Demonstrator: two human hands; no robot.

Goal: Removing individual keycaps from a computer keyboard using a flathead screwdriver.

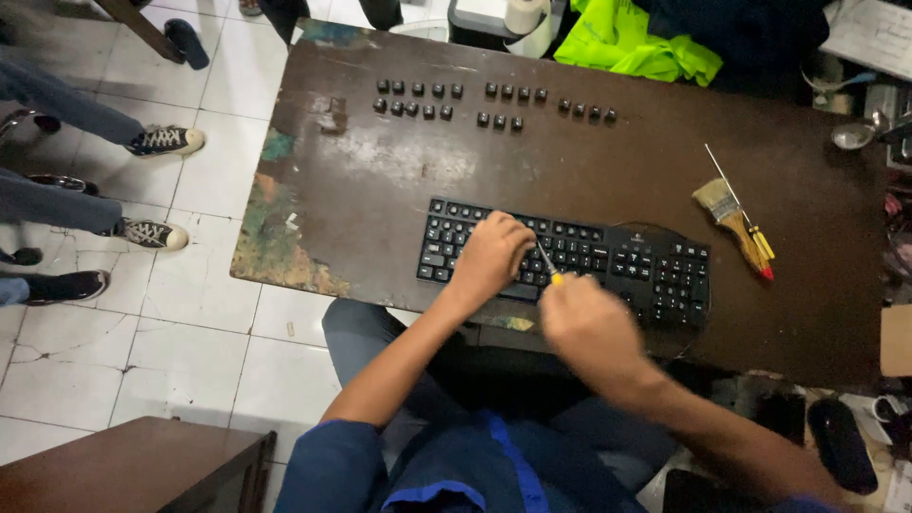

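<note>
A black keyboard (622, 261) lies on the dark brown table (380, 180) near its front edge. My left hand (489, 255) rests on the keyboard's left half, fingers curled over the keys. My right hand (591, 328) is blurred and grips a small screwdriver (548, 265) with a yellow handle, its thin tip pointing at the keys beside my left hand. Several loose black keycaps (446, 102) lie in rows at the far side of the table.
A paintbrush (730, 211) and a second thin screwdriver (750, 228) with a red and yellow handle lie at the right. Bright green cloth (632, 43) sits at the far edge. Other people's legs and sneakers (161, 142) stand on the white tiled floor at left.
</note>
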